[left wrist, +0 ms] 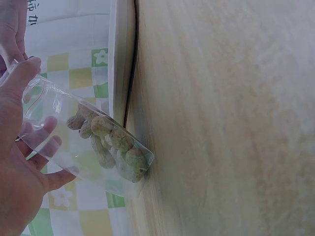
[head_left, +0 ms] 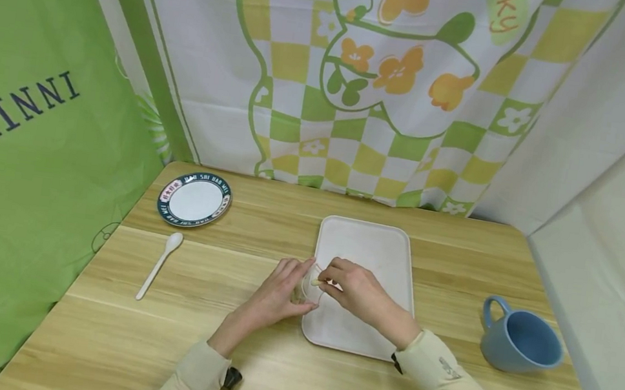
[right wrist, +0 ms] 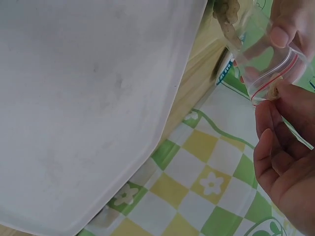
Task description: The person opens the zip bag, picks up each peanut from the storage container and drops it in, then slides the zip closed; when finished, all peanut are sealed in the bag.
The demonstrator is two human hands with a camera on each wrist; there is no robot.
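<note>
My left hand (head_left: 276, 289) holds a clear zip bag (left wrist: 61, 105) near its mouth, thumb on one side and fingers spread along the other. Several peanuts in their shells (left wrist: 115, 142) lie in the bottom of the bag, which hangs down beside the tray to the wooden tabletop. At the bag's opening, by the red zip line, my right hand (head_left: 359, 288) pinches a single peanut (right wrist: 273, 90) between thumb and fingertips. A white tray (head_left: 367, 247) lies under the right hand, its left edge beside the bag.
A plate with a dark patterned rim (head_left: 219, 215) stands at the back left, with a white spoon (head_left: 157, 270) in front of it. On the right is a blue mug (head_left: 507, 346). A printed curtain (head_left: 311, 110) hangs behind the wooden table (head_left: 263, 215).
</note>
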